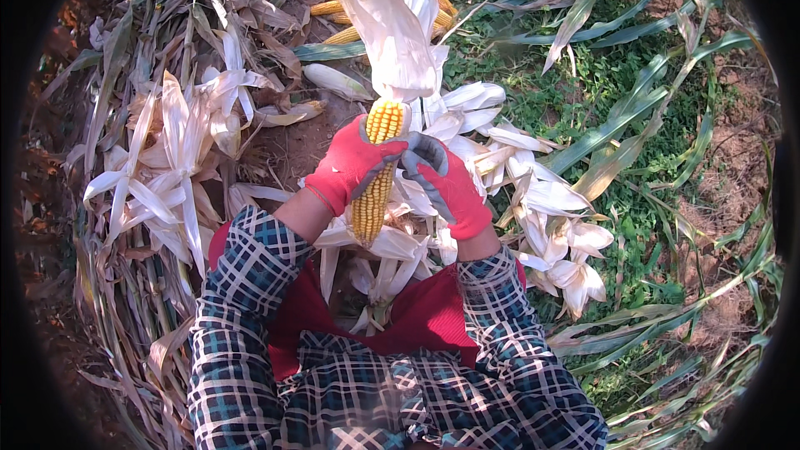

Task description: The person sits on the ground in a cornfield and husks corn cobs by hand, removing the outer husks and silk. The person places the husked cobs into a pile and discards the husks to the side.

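My left hand (pixel 356 165), in a red work glove with grey palm, grips a yellow corn cob (pixel 373 206) around its middle. The cob's tip points towards me, its kernels bare. Pale husk leaves (pixel 390 31) are folded back from its far end and spread away from me. My right hand (pixel 440 178), gloved alike, is at the cob's right side with its fingers curled near the left thumb. Whether those fingers pinch a bit of husk or silk cannot be told. Stripped white husks (pixel 400 244) lie on the ground under the cob.
Husked cobs (pixel 340 15) lie in a pile beyond my hands. An ear in its husk (pixel 337 81) rests on the soil nearby. Dry stalks and husks (pixel 175 162) cover the left side. More husks (pixel 544 200) lie to the right, beside green weeds and long corn leaves (pixel 625 119).
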Tool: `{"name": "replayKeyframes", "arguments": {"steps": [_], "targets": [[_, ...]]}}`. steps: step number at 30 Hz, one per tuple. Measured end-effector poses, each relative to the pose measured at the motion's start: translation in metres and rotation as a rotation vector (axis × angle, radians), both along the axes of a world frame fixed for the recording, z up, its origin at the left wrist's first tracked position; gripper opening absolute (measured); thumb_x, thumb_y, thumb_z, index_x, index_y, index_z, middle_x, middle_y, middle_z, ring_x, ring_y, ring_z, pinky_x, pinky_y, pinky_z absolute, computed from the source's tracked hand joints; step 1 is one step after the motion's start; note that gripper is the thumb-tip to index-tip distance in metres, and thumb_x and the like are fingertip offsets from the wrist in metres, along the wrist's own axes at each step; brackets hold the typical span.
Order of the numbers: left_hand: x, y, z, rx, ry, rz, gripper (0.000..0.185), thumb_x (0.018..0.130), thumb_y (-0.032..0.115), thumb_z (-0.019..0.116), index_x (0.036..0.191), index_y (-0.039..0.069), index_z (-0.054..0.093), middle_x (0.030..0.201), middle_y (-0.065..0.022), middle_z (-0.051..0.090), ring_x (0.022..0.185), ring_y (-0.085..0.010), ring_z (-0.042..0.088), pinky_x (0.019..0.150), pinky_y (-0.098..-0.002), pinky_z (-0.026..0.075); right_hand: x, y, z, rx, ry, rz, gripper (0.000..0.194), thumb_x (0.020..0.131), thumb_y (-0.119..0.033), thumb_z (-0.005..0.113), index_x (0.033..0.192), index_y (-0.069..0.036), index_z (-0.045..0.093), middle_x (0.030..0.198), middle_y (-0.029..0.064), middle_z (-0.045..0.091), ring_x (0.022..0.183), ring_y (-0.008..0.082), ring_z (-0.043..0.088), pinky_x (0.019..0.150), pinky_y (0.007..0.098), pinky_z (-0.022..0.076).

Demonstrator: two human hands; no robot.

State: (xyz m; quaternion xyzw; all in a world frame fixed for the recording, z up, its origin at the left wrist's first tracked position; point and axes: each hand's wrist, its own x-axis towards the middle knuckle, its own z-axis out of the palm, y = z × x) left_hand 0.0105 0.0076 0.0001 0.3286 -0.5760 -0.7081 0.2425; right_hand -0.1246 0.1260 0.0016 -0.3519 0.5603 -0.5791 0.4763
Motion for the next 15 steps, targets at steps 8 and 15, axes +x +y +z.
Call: {"name": "replayKeyframes", "arguments": {"steps": [8, 15], "targets": [[0.009, -0.007, 0.011, 0.183, 0.072, 0.092, 0.038, 0.092, 0.038, 0.065, 0.110, 0.006, 0.060, 0.089, 0.0002, 0.060, 0.076, -0.0091, 0.056, 0.067, -0.0269, 0.047, 0.009, 0.009, 0.002, 0.192, 0.309, 0.184, 0.038, 0.097, -0.038, 0.056, 0.095, -0.002, 0.067, 0.076, 0.0057, 0.066, 0.067, 0.0154, 0.062, 0.063, 0.0275, 0.0497], [0.005, -0.007, 0.001, -0.069, -0.194, -0.049, 0.059, 0.072, 0.040, 0.082, 0.110, 0.001, 0.060, 0.099, -0.0094, 0.068, 0.089, -0.0172, 0.064, 0.080, -0.0328, 0.050, -0.056, 0.005, 0.006, -0.277, -0.422, -0.243, 0.046, 0.100, -0.047, 0.044, 0.075, -0.010, 0.054, 0.075, 0.0085, 0.058, 0.063, 0.0231, 0.054, 0.064, 0.0401, 0.0476]]}}
